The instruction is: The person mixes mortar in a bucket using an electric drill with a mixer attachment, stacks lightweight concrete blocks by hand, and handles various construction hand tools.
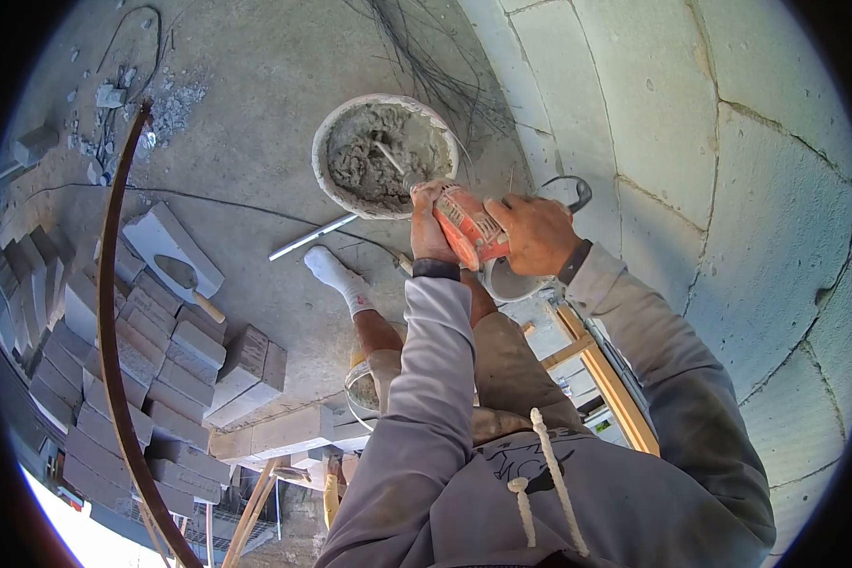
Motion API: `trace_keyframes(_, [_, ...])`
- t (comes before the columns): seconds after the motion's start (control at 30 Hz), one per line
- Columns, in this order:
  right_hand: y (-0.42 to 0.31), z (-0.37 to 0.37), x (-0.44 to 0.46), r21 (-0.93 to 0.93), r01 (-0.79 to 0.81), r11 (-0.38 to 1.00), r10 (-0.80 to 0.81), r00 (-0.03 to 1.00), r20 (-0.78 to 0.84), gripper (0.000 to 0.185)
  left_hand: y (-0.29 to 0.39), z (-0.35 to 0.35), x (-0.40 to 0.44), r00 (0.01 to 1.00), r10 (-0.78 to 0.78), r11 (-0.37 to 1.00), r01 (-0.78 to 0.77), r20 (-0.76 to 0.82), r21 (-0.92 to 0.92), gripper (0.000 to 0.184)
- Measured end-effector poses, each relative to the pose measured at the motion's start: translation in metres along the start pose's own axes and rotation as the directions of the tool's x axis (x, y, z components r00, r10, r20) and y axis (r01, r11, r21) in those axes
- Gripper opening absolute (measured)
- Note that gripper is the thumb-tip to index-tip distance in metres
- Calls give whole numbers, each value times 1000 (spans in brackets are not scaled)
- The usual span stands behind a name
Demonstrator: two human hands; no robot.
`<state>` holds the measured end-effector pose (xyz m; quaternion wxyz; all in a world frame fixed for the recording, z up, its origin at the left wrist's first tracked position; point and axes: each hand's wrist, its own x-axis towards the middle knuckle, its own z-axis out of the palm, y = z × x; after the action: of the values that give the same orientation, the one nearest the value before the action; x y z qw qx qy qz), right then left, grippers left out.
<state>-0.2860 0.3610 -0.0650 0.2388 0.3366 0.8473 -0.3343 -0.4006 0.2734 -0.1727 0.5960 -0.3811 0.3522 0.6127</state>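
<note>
Red power drill [466, 225] clamped btwn left hand [429, 222], round its front end, & right hand [537, 234], at its rear; long axis runs fwd & left of the hands, rod [388, 157] dipping into mortar [355, 161] in round tub [320, 158] just ahead, left hand nearer.

Dusty red power drill [470, 223], tilted; pale straight rod [388, 154] in lumpy grey wet mortar [358, 163], inside round whitish-rimmed tub [320, 161].
</note>
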Motion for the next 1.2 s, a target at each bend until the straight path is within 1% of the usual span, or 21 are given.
trace_keyframes(0.03, [-4,-3,2,-8,9,1000,-9,1000,-5,49,3,-7,8,998,-30,997,26,55,74,26])
trace_keyframes(0.13, [-9,-17,15,-66,40,997,-42,999,-23,47,13,9,2,998,35,999,-34,60,-22,18])
trace_keyframes(0.2, [-18,-22,20,-103,46,994,-48,999,-12,46,20,9,1,998,37,999,-36,59,-21,17])
trace_keyframes(0.23, [-22,-28,27,-118,34,992,-33,999,9,49,26,12,5,997,43,999,-42,68,-24,17])
trace_keyframes(0.3, [-35,-37,33,-135,4,991,4,998,64,56,37,14,2,997,-31,999,33,67,-19,16])
trace_keyframes(0.33, [-39,-39,36,-110,-18,994,24,998,51,54,45,17,4,995,-61,998,63,73,-17,16])
trace_keyframes(0.43, [-51,-40,38,-42,-80,996,81,996,30,49,57,12,21,992,-62,993,50,113,106,13])
trace_keyframes(0.53, [-46,-35,40,-24,-106,994,106,994,3,43,59,24,18,996,-66,994,60,62,91,13])
trace_keyframes(0.57, [-43,-32,39,-17,-109,994,109,994,-10,42,59,27,16,994,-104,990,100,35,98,12])
trace_keyframes(0.6, [-45,-34,39,-7,-114,993,113,993,-25,40,59,25,16,994,-99,993,95,40,75,12])
trace_keyframes(0.7, [-54,-51,46,-87,-115,990,120,992,50,41,63,26,19,991,-102,995,100,92,17,13])
trace_keyframes(0.8, [-52,-59,55,-103,-105,989,107,994,18,40,66,34,26,990,-99,995,97,103,24,13])
trace_keyframes(0.83, [-51,-61,56,-111,-97,989,99,995,8,40,65,39,28,993,-94,994,91,66,53,13])
trace_keyframes(0.93, [-46,-67,60,-134,-75,988,73,997,-17,38,60,38,34,993,-45,999,45,111,6,14])
trace_keyframes(1.03, [-45,-65,59,-147,-65,987,66,998,-2,34,63,40,31,991,-100,995,101,86,-7,13])
trace_keyframes(1.13, [-42,-69,64,-171,-72,983,74,997,6,31,63,53,22,995,-70,997,71,70,-4,12])
trace_keyframes(1.17, [-41,-68,61,-173,-77,982,81,997,13,31,59,49,30,994,-64,998,61,85,32,14])
trace_keyframes(1.2, [-39,-69,61,-182,-79,980,83,997,12,32,57,50,31,994,-84,996,83,77,18,14])
